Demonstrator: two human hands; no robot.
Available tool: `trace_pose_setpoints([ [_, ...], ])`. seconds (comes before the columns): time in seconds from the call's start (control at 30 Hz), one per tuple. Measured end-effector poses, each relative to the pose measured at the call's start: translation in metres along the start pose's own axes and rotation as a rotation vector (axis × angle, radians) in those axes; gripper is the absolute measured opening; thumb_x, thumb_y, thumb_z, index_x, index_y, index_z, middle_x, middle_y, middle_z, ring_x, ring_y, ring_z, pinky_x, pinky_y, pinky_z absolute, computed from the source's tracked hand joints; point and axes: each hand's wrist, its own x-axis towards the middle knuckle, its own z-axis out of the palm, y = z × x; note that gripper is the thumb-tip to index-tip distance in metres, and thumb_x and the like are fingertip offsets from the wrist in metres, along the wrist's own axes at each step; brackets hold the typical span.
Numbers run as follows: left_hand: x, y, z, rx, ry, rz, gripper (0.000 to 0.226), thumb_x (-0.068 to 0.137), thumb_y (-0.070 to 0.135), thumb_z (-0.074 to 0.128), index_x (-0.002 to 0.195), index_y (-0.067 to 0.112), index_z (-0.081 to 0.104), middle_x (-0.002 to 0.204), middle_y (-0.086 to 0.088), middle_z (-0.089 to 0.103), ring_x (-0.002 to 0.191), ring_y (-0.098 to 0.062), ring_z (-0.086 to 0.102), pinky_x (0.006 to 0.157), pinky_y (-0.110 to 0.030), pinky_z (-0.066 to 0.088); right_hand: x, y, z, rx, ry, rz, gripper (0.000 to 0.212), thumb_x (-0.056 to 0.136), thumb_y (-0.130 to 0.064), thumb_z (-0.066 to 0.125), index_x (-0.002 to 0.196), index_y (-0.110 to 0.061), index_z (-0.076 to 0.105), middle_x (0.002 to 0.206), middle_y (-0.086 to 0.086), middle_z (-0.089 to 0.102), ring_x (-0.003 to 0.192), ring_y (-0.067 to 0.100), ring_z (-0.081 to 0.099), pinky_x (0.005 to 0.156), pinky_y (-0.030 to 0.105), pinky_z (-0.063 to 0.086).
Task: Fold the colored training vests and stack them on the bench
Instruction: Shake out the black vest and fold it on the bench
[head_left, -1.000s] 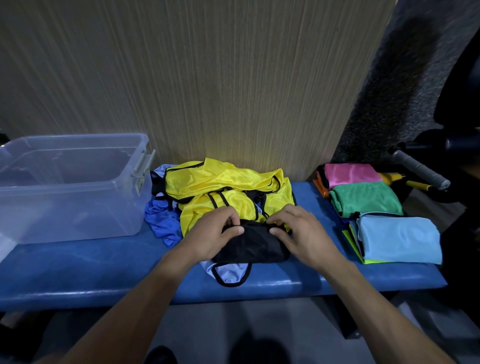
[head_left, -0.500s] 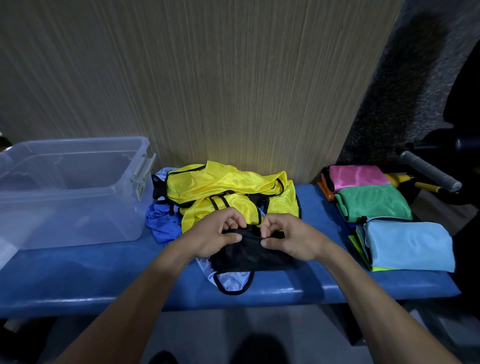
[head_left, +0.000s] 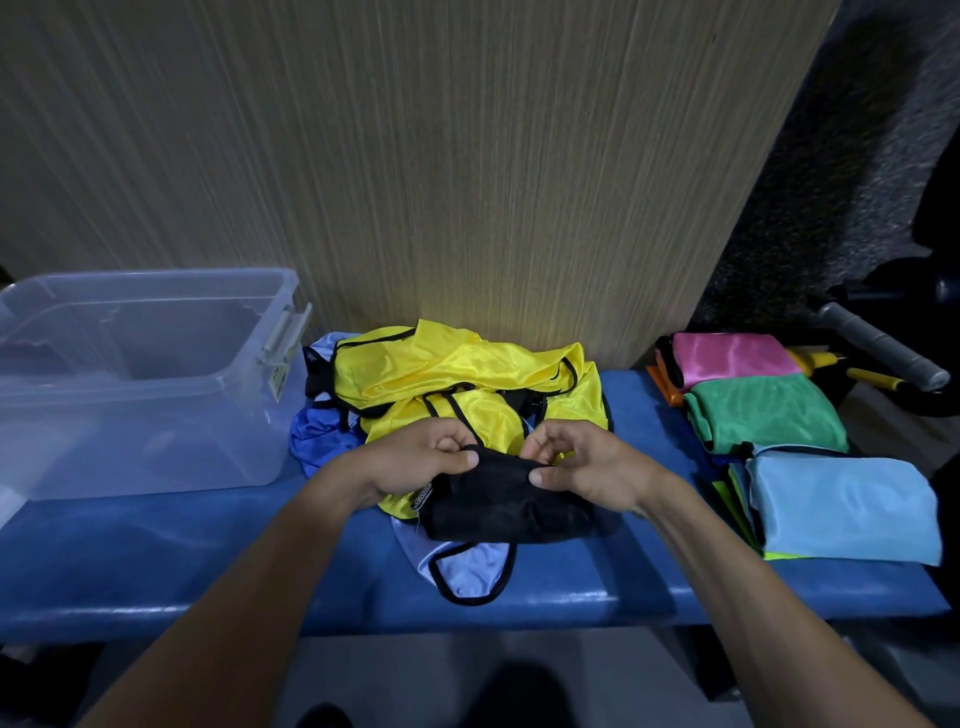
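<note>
A black vest (head_left: 506, 504) lies bunched at the middle of the blue bench (head_left: 156, 561). My left hand (head_left: 421, 460) pinches its top edge on the left, and my right hand (head_left: 582, 462) pinches the same edge on the right. Under it lies a pale blue vest (head_left: 467, 569) with black trim. Behind them sits a loose heap of yellow vests (head_left: 447, 374), with a darker blue vest (head_left: 319, 439) at its left. On the bench's right end lie folded vests: pink (head_left: 732, 356), green (head_left: 763, 413) and light blue (head_left: 841, 506).
A clear plastic tub (head_left: 140, 379) stands on the bench's left end. A wood-grain wall panel (head_left: 415, 156) rises right behind the bench. Dark gym gear with a grey handle (head_left: 878, 345) and yellow parts sits beyond the right end. The floor shows below the bench's front edge.
My hands have drawn closer together along the black vest's top edge and lifted it slightly. The camera has tilted a little, shifting the scene.
</note>
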Motion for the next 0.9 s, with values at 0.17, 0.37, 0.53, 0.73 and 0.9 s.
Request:
trace_pose_setpoints([
  [0.17, 0.017, -0.011, 0.014, 0.261, 0.235, -0.004, 0.010, 0.099, 0.027, 0.063, 0.094, 0.021, 0.058, 0.081, 0.007, 0.062, 0.072, -0.011, 0.057, 0.064, -0.028, 0.042, 0.003, -0.003, 0.004, -0.030, 0.047, 0.094, 0.006, 0.097, -0.010, 0.067, 0.095, -0.014, 0.071, 0.089, -0.001, 0.067, 0.085, 0.009, 0.062, 0.081, 0.025, 0.049],
  [0.37, 0.015, -0.022, 0.039, 0.676, 0.491, 0.115, 0.010, 0.106, 0.025, 0.047, 0.102, 0.019, 0.053, 0.104, 0.001, 0.051, 0.088, -0.022, 0.053, 0.078, -0.043, 0.049, 0.010, -0.005, 0.019, -0.327, 0.246, 0.189, 0.019, 0.099, -0.030, 0.063, 0.087, -0.016, 0.067, 0.086, -0.002, 0.067, 0.086, 0.018, 0.062, 0.070, 0.029, 0.047],
  [0.53, 0.011, -0.027, 0.050, 0.804, 0.633, 0.129, 0.012, 0.105, 0.019, 0.046, 0.115, 0.022, 0.052, 0.112, 0.001, 0.051, 0.092, -0.024, 0.053, 0.067, -0.038, 0.044, 0.001, -0.012, 0.035, -0.727, 0.397, 0.399, 0.046, 0.103, -0.054, 0.041, 0.114, -0.013, 0.057, 0.116, 0.008, 0.058, 0.109, 0.035, 0.058, 0.074, 0.037, 0.041],
  [0.73, 0.010, -0.030, 0.049, 1.061, 0.592, 0.438, 0.054, 0.076, 0.001, 0.074, 0.119, 0.032, 0.065, 0.107, 0.006, 0.057, 0.097, -0.022, 0.050, 0.074, -0.034, 0.044, -0.015, -0.022, 0.041, -0.764, 0.455, 0.454, 0.063, 0.101, -0.064, 0.032, 0.126, -0.012, 0.057, 0.134, 0.011, 0.051, 0.124, 0.036, 0.049, 0.088, 0.044, 0.047],
  [0.9, 0.006, -0.030, 0.050, 0.997, 0.623, 0.388, 0.048, 0.078, 0.002, 0.074, 0.115, 0.032, 0.069, 0.103, 0.007, 0.061, 0.091, -0.023, 0.052, 0.072, -0.036, 0.047, -0.030, -0.023, 0.035, -0.407, 0.383, 0.520, 0.065, 0.096, -0.068, 0.041, 0.116, -0.008, 0.054, 0.105, 0.011, 0.060, 0.090, 0.033, 0.066, 0.078, 0.043, 0.057],
])
